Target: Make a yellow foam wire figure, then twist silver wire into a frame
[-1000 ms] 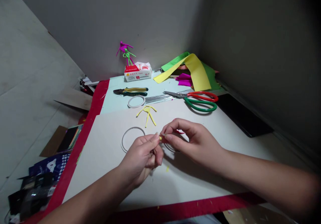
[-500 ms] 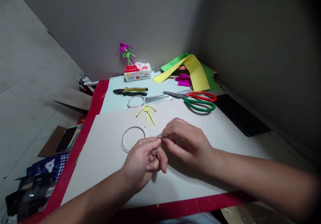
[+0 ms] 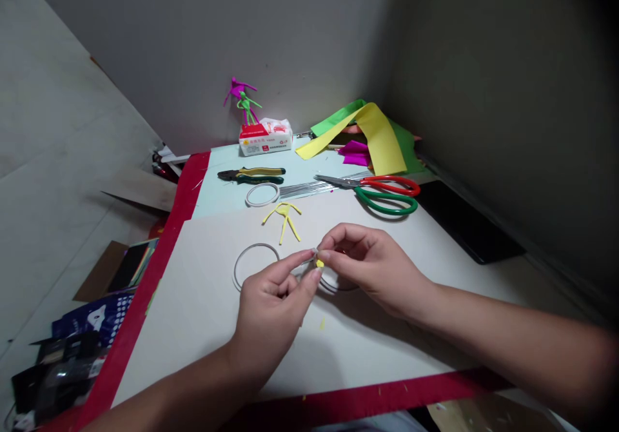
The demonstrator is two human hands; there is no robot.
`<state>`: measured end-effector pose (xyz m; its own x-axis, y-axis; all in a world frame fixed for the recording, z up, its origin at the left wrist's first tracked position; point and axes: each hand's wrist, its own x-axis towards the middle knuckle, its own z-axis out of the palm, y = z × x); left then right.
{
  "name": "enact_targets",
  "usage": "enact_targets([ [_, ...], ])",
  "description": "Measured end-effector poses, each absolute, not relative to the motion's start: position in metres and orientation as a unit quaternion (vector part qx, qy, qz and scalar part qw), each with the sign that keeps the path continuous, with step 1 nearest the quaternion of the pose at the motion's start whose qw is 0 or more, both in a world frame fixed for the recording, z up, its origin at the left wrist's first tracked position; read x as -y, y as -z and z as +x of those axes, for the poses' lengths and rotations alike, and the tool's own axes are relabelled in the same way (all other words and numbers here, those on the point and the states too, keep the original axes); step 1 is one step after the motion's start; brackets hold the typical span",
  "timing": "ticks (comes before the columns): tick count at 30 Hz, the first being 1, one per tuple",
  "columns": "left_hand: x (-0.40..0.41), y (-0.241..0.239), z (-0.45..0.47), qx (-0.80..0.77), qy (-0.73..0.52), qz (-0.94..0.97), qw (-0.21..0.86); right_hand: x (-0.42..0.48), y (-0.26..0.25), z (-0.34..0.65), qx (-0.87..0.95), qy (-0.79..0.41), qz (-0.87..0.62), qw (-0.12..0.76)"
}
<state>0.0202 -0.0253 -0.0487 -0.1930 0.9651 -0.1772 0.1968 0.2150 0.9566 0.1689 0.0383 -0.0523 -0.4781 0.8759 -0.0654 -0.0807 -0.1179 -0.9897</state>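
My left hand (image 3: 273, 309) and my right hand (image 3: 372, 267) meet above a white board (image 3: 193, 335), their fingertips pinching a thin wire (image 3: 309, 261). A small yellow paper piece (image 3: 319, 263) shows at the wire, next to my right fingertips. A white wire ring (image 3: 254, 265) lies beside my left hand. A second ring (image 3: 341, 287) lies partly hidden under my right hand. Farther up sits a flat yellow wire-like figure (image 3: 284, 220). Nearby are another white ring (image 3: 262, 195) and a bundle of thin wires (image 3: 304, 190).
Green-handled pliers (image 3: 251, 175) and red-and-green scissors (image 3: 387, 195) lie beyond the hands. Yellow and green paper (image 3: 372, 138), a tissue pack (image 3: 265, 138) and a magenta-green figure (image 3: 242, 100) stand at the back. A black slab (image 3: 464, 222) lies right.
My hands have shifted slightly, and my left fingers now extend toward my right fingertips. The small yellow piece has come into view between them, and the ring under my right hand shows more.
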Motion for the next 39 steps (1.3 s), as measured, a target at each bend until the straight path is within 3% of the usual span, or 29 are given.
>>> enact_targets([
  [8,0.029,0.050,0.024,-0.646,-0.449,0.457,0.415,-0.030,0.053,0.165,0.593,-0.588,-0.364,0.412],
  [20,0.027,0.045,0.019,-0.590,-0.429,0.406,0.550,-0.031,0.056,0.166,0.765,-0.338,-0.248,0.489],
  [39,0.023,0.054,0.018,-0.522,-0.467,0.357,0.618,-0.042,0.049,0.175,0.829,-0.261,-0.185,0.459],
])
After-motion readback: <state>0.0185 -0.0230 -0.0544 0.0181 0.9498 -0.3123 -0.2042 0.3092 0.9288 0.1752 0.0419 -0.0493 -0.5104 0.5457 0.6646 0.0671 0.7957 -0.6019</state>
